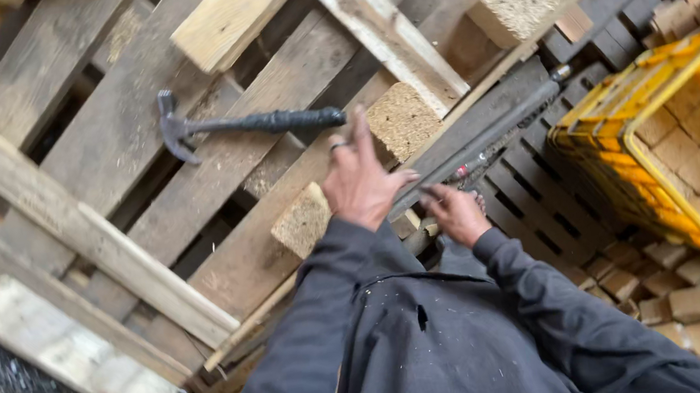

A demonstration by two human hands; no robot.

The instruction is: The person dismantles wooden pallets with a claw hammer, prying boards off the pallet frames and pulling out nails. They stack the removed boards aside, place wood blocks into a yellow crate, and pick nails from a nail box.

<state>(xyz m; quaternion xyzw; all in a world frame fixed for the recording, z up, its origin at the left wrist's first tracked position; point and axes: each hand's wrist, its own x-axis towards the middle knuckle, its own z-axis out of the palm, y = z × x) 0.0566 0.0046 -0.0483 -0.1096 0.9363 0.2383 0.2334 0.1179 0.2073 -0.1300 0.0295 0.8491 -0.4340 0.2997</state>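
Just past the left hand's (359, 182) fingertips, toward ten o'clock, a black claw hammer (246, 125) lies across the grey pallet boards (116, 128), head at nine o'clock and handle end almost at the raised forefinger. That hand is spread open, fingers apart, a ring on one finger, holding nothing; whether the fingertip touches the handle cannot be told. At four o'clock from it, the right hand (457, 212) is curled around the near end of a long grey pry bar (486, 133), which runs up toward two o'clock across the dark slats. Between hammer and bar, a pale chipboard pallet block (402, 119) sits under a light plank (387, 29); a second block (303, 220) lies at eight o'clock from the left hand. Dark sleeves (441, 338) fill the lower middle. Far out at three o'clock stands a yellow plastic crate (627, 110) full of blocks, with more loose blocks (698, 304) scattered at five o'clock.
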